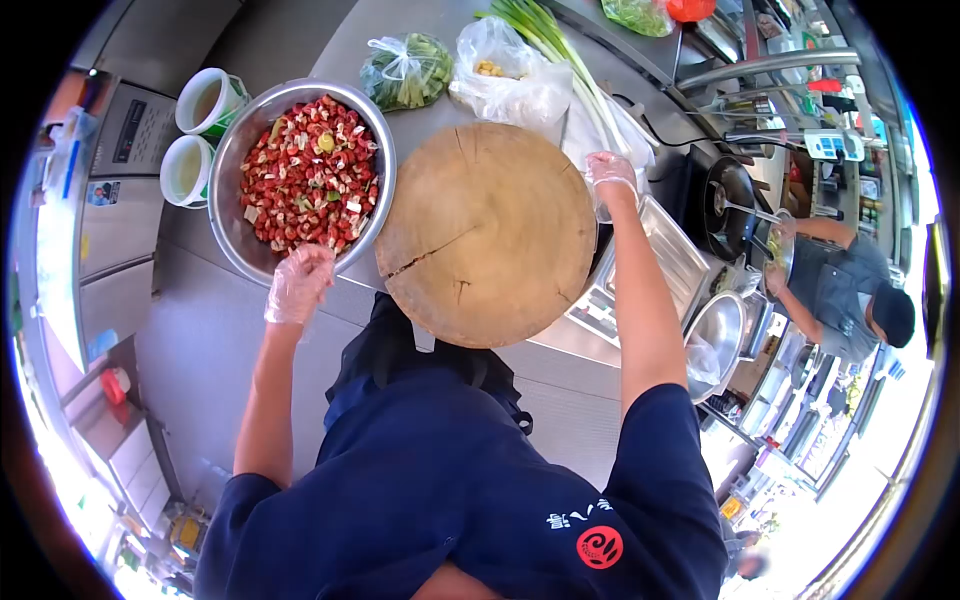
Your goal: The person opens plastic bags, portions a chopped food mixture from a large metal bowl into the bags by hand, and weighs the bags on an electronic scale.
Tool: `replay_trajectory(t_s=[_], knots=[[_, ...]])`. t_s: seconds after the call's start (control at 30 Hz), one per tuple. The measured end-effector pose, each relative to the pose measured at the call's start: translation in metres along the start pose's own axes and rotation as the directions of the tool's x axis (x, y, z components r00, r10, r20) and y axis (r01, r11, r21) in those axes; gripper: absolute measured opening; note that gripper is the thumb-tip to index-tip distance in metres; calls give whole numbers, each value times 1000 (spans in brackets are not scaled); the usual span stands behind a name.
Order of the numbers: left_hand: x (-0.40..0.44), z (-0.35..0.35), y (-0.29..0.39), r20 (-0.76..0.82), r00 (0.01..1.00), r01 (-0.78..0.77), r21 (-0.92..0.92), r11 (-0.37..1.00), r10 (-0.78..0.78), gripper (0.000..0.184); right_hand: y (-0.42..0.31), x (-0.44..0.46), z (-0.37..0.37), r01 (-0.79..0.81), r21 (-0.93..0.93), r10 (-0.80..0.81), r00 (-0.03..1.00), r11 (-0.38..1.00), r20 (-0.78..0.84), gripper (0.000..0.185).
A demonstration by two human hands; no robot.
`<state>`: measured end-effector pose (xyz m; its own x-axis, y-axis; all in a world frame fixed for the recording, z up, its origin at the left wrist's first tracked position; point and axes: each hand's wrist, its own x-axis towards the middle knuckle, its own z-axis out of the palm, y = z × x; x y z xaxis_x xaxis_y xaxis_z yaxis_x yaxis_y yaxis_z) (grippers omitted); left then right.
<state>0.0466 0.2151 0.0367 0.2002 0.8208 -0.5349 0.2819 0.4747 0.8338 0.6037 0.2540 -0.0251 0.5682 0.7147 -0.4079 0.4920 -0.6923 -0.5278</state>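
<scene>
My left hand (302,283), in a clear plastic glove, is closed at the near rim of a large metal bowl (386,140), its fingers folded over the edge. Cut red dried chilies (310,180) with pale pieces among them fill the bowl. Beside it stands a round wooden chopping block (490,230), cracked and bare on top. Past the block's right edge, my gloved right hand (610,178) has its fingers curled shut near the scallions (560,50); what they hold is hidden.
A bag of green vegetables (408,72) and a white plastic bag (510,80) lie behind the block. Two white tubs (187,170) stand left of the bowl. At right are a metal tray (655,260), a wok (730,195), another metal bowl (715,340) and a co-worker (845,290).
</scene>
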Motion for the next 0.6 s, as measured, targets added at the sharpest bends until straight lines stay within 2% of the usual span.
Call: replay_trajectory(t_s=[0.07, 0.1, 0.17, 0.2, 0.23, 0.3, 0.33, 0.47, 0.53, 0.57, 0.6], knots=[[-4, 8, 3, 11, 1000, 24, -9, 1000, -23, 13, 29, 48, 16, 110, -224, -113, 994, 968, 3, 41], [-7, 14, 5, 19, 999, 43, -23, 999, -43, 13, 32, 58, 24, 102, -216, -103, 995, 971, 11, 41], [-14, 24, 8, 8, 997, 74, -25, 997, -74, 13, 33, 73, 36, 208, -448, -295, 946, 869, -133, 43], [-16, 30, 9, 0, 995, 98, -39, 994, -98, 13, 36, 83, 42, 220, -482, -315, 941, 848, -125, 42], [-19, 37, 11, 3, 994, 111, -29, 993, -111, 13, 42, 89, 44, 213, -478, -303, 946, 852, -117, 42], [-20, 50, 16, 18, 992, 128, -56, 990, -127, 13, 45, 100, 39, 78, -459, -113, 992, 885, -51, 32], [-18, 57, 14, 34, 992, 125, -62, 990, -123, 14, 58, 110, 41, 96, -352, -111, 994, 931, -22, 23], [0, 88, 21, 90, 993, 75, -40, 996, -71, 14, 71, 113, 35, 114, -333, -145, 987, 936, -71, 21], [12, 108, 31, 160, 983, 89, 25, 996, -92, 16, 70, 113, 34, 20, -192, -56, 981, 981, -185, 22], [18, 118, 37, 160, 983, 92, 28, 995, -95, 16, 71, 112, 36, 18, -190, -53, 982, 982, -182, 22], [25, 129, 44, 204, 975, 91, 6, 996, -90, 17, 73, 114, 40, 155, -188, -192, 961, 970, -201, 23]])
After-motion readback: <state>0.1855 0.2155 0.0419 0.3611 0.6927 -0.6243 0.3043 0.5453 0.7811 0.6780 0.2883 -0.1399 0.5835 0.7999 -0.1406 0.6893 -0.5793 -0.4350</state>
